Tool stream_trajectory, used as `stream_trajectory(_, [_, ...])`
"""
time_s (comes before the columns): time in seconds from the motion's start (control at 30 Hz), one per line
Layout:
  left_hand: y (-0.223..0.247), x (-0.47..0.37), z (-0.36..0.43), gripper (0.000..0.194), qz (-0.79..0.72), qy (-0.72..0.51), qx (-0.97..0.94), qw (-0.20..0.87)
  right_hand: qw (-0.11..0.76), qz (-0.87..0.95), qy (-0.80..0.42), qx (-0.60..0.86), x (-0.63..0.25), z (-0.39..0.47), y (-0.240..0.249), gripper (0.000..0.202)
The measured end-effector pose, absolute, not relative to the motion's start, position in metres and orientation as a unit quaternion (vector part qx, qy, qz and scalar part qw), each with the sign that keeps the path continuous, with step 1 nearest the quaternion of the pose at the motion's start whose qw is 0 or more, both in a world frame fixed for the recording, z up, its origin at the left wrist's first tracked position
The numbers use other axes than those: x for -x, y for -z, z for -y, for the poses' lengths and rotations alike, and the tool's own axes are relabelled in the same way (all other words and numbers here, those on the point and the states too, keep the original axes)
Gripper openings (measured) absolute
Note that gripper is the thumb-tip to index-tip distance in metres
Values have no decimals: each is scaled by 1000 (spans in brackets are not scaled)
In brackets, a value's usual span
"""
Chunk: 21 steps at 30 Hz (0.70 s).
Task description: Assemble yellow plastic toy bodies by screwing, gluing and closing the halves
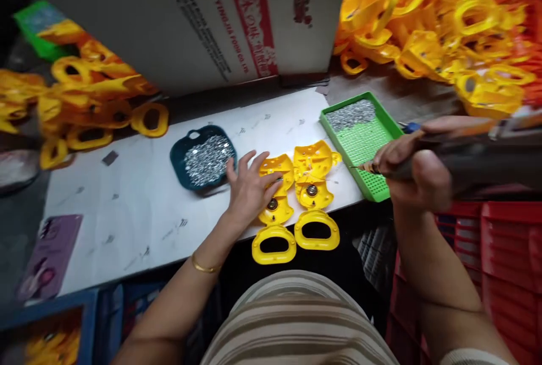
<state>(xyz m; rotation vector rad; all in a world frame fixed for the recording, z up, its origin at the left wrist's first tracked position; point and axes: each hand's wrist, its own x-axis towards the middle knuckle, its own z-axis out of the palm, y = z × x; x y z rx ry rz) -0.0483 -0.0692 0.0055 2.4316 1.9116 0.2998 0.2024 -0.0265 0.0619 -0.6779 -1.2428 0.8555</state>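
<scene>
My left hand [250, 187] is over the left one of two yellow plastic shells [277, 170], its fingers spread. The thumb and fingertips are near the shell; whether they hold a small part is too small to tell. Beside it lies the right shell [313, 162], with a round metal piece in its lower part. Two yellow ring handles [317, 231] sit at the board's front edge. My right hand [417, 165] is wrapped round a dark power screwdriver [474, 156], its thin bit pointing left over the green tray [381, 114], which holds screws.
A dark teal dish [180, 165] of small metal parts stands left of the shells on the white board [161, 207]. Behind is a large carton [169, 26]. Yellow parts [423, 21] are heaped at both back sides. Red crates [508, 252] stand at lower right.
</scene>
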Motion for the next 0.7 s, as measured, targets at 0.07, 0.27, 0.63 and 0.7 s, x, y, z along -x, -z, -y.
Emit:
stream_trajectory(0.07, [-4,49,69,17,-619,-95,-779,28,667,568,-400,271,-183,32,-69,26])
stream_trajectory(0.27, [-5,49,71,17,-628,-97,-770,52,637,607,-427,207,-118,29,-48,22])
stream_trajectory(0.63, [-5,49,72,13,-620,-128,-772,64,610,600,-464,231,-94,17,-8,27])
stream_trajectory(0.7, [-4,49,72,14,-618,-131,-772,66,601,599,-476,231,-94,16,-6,28])
